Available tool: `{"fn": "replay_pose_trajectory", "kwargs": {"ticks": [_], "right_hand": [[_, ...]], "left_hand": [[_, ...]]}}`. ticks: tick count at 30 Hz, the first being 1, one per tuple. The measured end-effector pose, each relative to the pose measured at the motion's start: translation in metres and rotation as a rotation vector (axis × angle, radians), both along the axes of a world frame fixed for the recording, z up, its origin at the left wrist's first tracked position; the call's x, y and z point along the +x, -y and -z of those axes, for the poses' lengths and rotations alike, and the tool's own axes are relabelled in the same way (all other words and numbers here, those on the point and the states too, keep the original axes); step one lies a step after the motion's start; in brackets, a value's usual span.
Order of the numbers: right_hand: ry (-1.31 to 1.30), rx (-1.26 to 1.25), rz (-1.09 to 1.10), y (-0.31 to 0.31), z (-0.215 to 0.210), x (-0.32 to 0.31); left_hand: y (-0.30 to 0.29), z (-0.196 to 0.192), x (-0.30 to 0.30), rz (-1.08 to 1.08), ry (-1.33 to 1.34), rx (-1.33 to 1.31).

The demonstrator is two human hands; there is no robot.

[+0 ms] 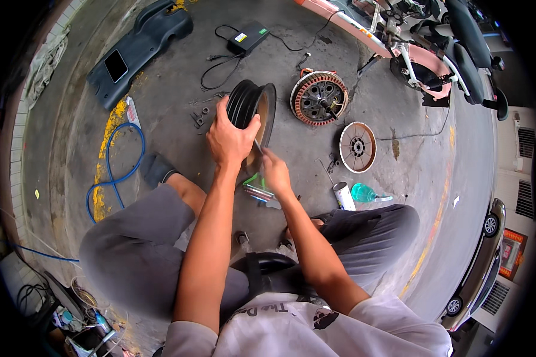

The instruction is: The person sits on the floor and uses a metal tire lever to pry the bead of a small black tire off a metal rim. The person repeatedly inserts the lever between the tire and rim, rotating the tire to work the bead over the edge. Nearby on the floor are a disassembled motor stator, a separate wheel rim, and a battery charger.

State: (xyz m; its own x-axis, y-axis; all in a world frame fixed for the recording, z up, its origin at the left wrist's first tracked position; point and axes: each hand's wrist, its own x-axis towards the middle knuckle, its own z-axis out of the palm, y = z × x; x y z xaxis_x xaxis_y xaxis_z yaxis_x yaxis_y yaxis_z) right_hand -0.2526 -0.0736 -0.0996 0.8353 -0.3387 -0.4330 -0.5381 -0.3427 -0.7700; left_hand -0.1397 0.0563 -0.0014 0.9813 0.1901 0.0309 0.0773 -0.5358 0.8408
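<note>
My left hand [231, 135] grasps the black wheel rim [242, 106], fingers spread over its outer wall and thumb bent toward the open side. The rim is upright in front of me, right under that palm, its brownish inside turned toward my right hand [275, 174]. I take the spread grip as a way to steady it and leave the opening within reach. Whether its lower edge rests on the floor [411, 178] I can't tell; my arms hide it.

My right hand is closed around a thin tool [258, 147], pointed up at the rim's inner edge. It looks pinched close to the working end, likely for control.

Just below my right hand lies a bundle of slim tools [259, 192], handy for a quick swap. Beyond that hand, ahead and right, sits the copper-wound motor core [319, 98], apparently laid flat so it can't roll. The round cover [358, 147] is nearer, to its right, with a can [343, 197] and a green bottle [362, 193] closer to my knee. Loose nuts and bolts [198, 119] lie left of my left hand, probably grouped to avoid losing any.
</note>
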Motion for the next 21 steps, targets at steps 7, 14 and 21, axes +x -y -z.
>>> {"fn": "replay_pose_trajectory", "kwargs": {"ticks": [7,14,21], "right_hand": [[-0.072,0.190,0.084,-0.026,-0.037,-0.062],[0.101,-0.021,0.045,0.001,0.028,-0.010],[0.135,-0.072,-0.001,-0.026,-0.010,-0.058]], "left_hand": [[-0.005,0.001,-0.001,-0.019,-0.052,0.078],[0.004,0.007,-0.008,0.006,-0.007,0.051],[-0.005,0.011,-0.008,-0.074,0.020,0.032]]}}
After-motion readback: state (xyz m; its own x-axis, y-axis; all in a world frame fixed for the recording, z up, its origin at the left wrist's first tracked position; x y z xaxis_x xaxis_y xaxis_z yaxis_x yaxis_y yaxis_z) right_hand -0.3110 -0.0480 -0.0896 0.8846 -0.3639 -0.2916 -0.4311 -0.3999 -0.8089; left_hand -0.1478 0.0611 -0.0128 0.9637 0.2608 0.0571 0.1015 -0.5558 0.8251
